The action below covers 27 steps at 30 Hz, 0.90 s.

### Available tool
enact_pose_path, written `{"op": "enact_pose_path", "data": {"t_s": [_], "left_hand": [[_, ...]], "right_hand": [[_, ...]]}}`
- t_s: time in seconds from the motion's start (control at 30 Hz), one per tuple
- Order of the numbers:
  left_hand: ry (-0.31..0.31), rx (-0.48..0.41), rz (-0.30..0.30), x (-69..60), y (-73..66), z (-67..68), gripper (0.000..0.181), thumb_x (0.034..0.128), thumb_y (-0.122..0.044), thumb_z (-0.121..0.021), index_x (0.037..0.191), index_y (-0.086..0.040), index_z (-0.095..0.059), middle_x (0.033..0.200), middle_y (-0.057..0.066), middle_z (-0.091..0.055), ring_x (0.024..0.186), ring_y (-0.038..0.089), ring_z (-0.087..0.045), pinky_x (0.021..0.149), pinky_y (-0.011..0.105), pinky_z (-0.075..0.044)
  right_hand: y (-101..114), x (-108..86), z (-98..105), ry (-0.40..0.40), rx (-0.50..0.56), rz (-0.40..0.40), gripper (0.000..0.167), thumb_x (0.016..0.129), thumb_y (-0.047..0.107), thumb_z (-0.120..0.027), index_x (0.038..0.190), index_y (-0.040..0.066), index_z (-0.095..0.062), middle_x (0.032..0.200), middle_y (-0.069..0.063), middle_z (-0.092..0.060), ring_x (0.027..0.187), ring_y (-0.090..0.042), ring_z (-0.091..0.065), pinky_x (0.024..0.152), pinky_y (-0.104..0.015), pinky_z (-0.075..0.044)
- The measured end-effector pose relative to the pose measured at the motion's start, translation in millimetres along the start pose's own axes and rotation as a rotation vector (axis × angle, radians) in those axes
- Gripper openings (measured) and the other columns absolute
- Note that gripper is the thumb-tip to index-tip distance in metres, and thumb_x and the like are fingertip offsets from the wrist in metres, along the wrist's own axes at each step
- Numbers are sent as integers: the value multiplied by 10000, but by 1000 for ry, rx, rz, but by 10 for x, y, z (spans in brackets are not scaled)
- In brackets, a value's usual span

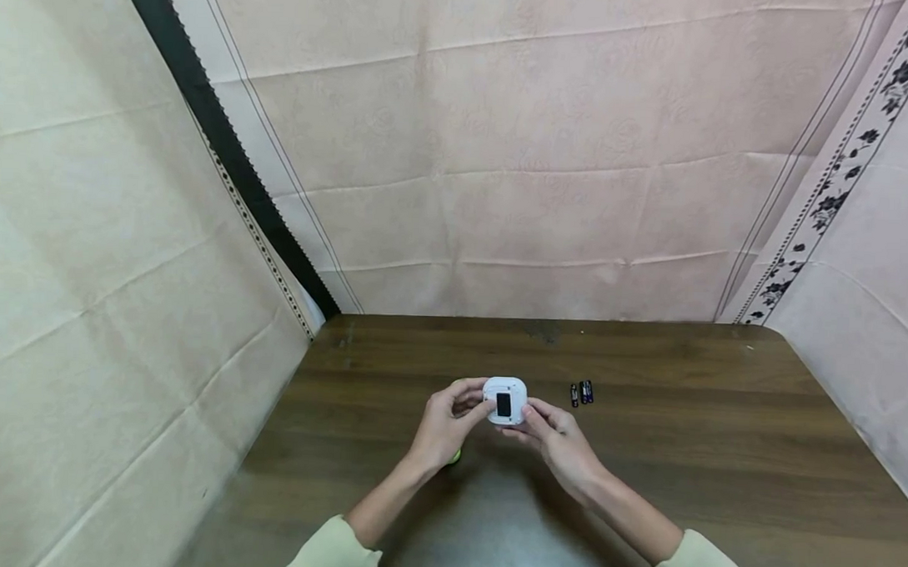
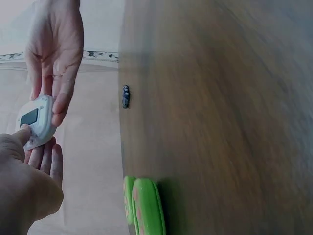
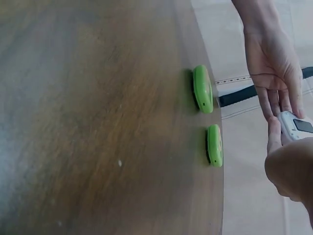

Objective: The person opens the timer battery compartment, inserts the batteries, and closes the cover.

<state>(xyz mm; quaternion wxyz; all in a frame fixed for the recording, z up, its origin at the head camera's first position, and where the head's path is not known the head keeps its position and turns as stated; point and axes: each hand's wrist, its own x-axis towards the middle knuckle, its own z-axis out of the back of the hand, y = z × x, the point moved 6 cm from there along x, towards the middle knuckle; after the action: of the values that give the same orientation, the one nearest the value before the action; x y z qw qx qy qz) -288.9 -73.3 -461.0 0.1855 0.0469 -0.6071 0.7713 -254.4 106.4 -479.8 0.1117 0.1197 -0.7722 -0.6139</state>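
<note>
A white rounded device [image 1: 505, 388] with a dark rectangular panel is held above the table by both hands. The left hand [image 1: 443, 427] grips its left side, thumb on the front face; in the left wrist view that thumb touches the device [image 2: 45, 117] close to the dark panel. The right hand [image 1: 561, 447] pinches the lower right edge, with its other fingers behind or below. In the right wrist view both hands meet at the device [image 3: 289, 126], partly cut off by the frame's edge.
Small dark batteries [image 1: 586, 392] lie on the wooden table [image 1: 720, 410], right of the hands. Two green objects [image 3: 203, 89] rest on the table, mostly hidden behind the left hand in the head view. Pale patterned cloth [image 1: 541, 153] hangs around the table.
</note>
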Motion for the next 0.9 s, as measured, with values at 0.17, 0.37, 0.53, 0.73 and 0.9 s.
{"op": "enact_pose_path", "data": {"t_s": [0.17, 0.37, 0.53, 0.73, 0.9], "left_hand": [[0, -13, 27, -10, -32, -13, 293, 979, -162, -800, 1251, -71, -742, 1096, 49, -797, 1038, 175, -744, 927, 287, -594], [13, -17, 33, -11, -11, -25, 269, 981, -161, -798, 1222, -55, -745, 1078, 61, -793, 1021, 178, -741, 910, 267, -593], [15, -19, 43, -10, 6, -60, 281, 976, -147, -801, 1226, -33, -738, 1081, 83, -793, 1021, 200, -750, 901, 272, -600], [6, -43, 38, -19, 27, -110, 290, 970, -117, -802, 1225, 0, -733, 1076, 131, -792, 1008, 264, -764, 874, 266, -605], [6, -61, 38, -10, 29, -131, 288, 965, -97, -803, 1228, -2, -735, 1074, 133, -792, 1003, 270, -768, 861, 260, -609]], "right_hand": [[82, -62, 123, -138, -108, -29, 426, 1122, 161, -570, 1478, -72, -548, 1393, -258, -640, 1181, -336, -703, 1089, -418, -519], [199, -77, 225, -244, -230, 7, 388, 1042, 127, -708, 1410, 13, -662, 1338, -189, -702, 1146, -295, -725, 1085, -510, -507], [222, -66, 244, -285, -306, 28, 377, 974, 141, -800, 1329, 38, -727, 1247, -147, -754, 1132, -264, -734, 1008, -391, -571], [222, -63, 231, -334, -349, 78, 363, 937, 113, -837, 1270, 3, -743, 1177, -163, -772, 1093, -283, -754, 915, -303, -605], [250, -48, 238, -382, -424, 130, 307, 924, 105, -847, 1204, 2, -774, 1108, -147, -788, 1013, -261, -770, 842, -259, -617]]}}
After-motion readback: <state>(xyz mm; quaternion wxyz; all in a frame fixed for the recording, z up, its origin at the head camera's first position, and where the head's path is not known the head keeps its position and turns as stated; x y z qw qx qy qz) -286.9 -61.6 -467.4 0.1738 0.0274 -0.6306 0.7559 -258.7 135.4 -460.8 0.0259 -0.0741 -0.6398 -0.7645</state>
